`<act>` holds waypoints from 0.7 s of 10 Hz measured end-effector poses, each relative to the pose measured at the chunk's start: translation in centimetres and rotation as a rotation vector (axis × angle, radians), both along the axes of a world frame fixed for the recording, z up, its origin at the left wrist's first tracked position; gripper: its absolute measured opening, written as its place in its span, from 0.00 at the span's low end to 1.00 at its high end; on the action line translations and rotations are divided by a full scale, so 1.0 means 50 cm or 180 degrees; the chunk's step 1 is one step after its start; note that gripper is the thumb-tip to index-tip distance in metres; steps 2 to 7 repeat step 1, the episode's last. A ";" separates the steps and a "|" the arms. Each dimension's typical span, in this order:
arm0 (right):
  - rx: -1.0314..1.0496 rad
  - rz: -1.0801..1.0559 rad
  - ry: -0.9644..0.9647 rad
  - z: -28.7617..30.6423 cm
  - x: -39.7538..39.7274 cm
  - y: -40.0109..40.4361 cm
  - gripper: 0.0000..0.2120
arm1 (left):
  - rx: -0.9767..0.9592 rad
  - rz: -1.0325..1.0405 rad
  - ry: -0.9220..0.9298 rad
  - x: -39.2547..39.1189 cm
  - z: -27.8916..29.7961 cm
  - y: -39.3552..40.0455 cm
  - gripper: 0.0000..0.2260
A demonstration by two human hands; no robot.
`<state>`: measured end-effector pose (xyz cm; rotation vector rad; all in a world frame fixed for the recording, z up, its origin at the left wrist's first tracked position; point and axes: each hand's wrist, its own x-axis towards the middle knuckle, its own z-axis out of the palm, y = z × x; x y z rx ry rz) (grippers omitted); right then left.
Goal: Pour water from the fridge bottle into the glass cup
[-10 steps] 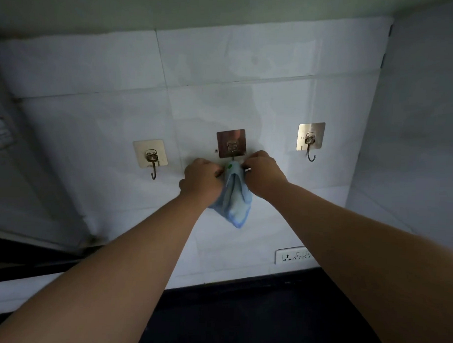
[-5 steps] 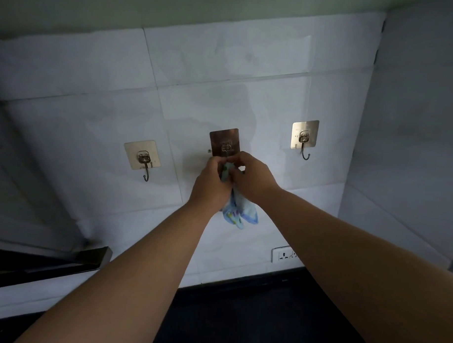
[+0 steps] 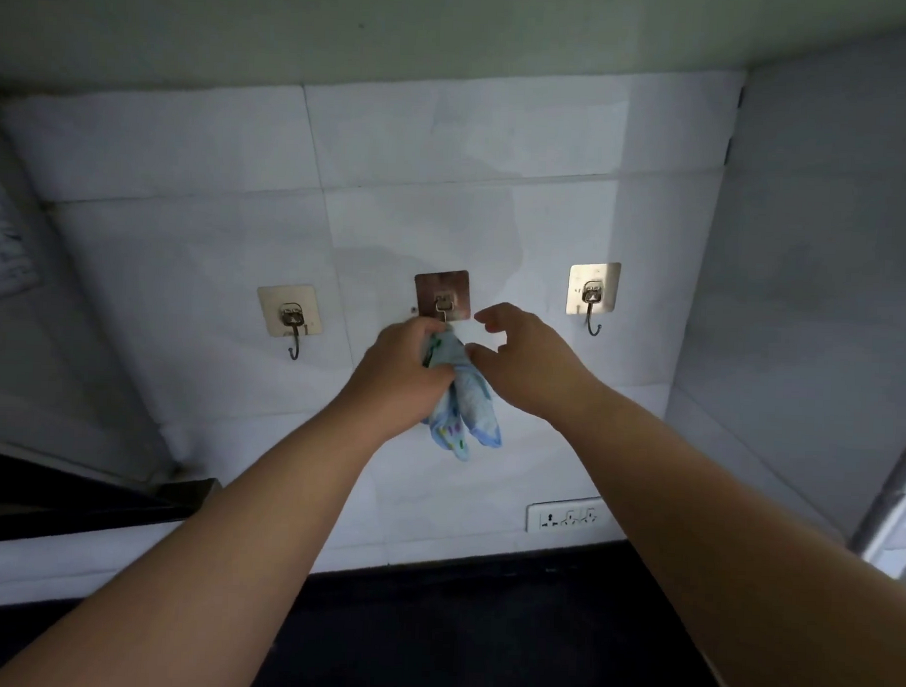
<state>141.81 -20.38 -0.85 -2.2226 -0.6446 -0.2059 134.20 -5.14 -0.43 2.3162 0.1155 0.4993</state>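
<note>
1. At the middle of the white tiled wall (image 3: 448, 137) above the dark counter (image 3: 481, 642), 3 adhesive hooks sit in a row: a left hook (image 3: 289, 314), a middle hook (image 3: 442, 297) and a right hook (image 3: 593, 291).
2. A light blue patterned cloth (image 3: 464, 400) hangs just under the middle hook (whether its top is actually on the hook cannot be told, as the fingers hide it).
3. The left hand (image 3: 401, 364) has its fingers curled round the upper part of the cloth, gripping it just below the hook's plate.
4. The right hand (image 3: 522, 358) is just beside the cloth on its right, fingers spread and loosely bent, holding nothing; its thumb tip lies at the cloth's edge.
5. A white socket strip (image 3: 568, 517) is set low on the wall, just above the counter's back edge, right of the cloth.
6. Neither the fridge bottle nor the glass cup appears anywhere in view; only a pale vertical edge shows at the far right.
</note>
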 end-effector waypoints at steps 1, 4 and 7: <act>0.0067 -0.0022 -0.0057 0.010 -0.024 -0.022 0.22 | -0.0012 0.0037 -0.0103 -0.039 0.007 -0.012 0.20; 0.0067 -0.0022 -0.0057 0.010 -0.024 -0.022 0.22 | -0.0012 0.0037 -0.0103 -0.039 0.007 -0.012 0.20; 0.0067 -0.0022 -0.0057 0.010 -0.024 -0.022 0.22 | -0.0012 0.0037 -0.0103 -0.039 0.007 -0.012 0.20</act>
